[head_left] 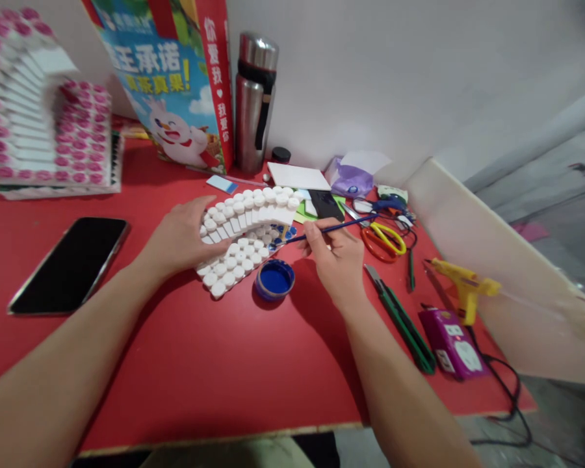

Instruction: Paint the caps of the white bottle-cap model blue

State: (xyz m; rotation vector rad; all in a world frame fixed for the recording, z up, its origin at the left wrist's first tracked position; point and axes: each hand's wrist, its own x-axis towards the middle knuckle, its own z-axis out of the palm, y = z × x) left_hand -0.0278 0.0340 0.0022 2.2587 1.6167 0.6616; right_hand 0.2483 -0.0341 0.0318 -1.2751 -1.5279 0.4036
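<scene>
A white craft model (241, 221) with a curved, stepped arch and rows of small round discs rests on the table. My left hand (182, 234) grips its left end, thumb in front and fingers behind. Pinched in my right hand (335, 257) is a thin dark blue paintbrush (344, 225). Its bristle end meets the model's right end, where several discs are blue; the rest are white. Just in front of the model stands a small open jar of blue paint (275, 278). My right-hand fingertips are partly hidden behind the hand.
A phone (71, 265) lies left. Behind stand a pink-and-white model (29, 110), a printed bag (170, 78) and a steel flask (256, 104). On the right are scissors (381, 240), a utility knife (402, 322), a yellow glue gun (463, 283) and a purple pack (453, 344).
</scene>
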